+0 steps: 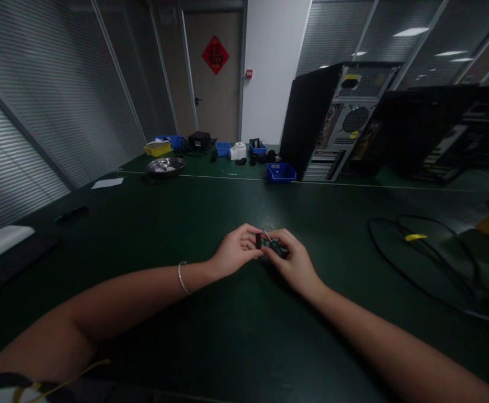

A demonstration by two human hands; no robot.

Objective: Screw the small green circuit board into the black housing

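Observation:
A small green circuit board with a dark block at its left end is held up between my two hands, above the table's middle. My left hand closes on its left end with thumb and fingertips. From the other side, my right hand pinches the right part, its thumb low and its fingers over the top. A thin, pale, wire-like piece slants across the top of the board near the right fingertips. Fingers and blur hide most of the board, so its details cannot be made out.
The green table carries a metal bowl, a blue bin and a computer tower toward the back. Black cables loop at the right. On the left lie white paper and a dark slim object.

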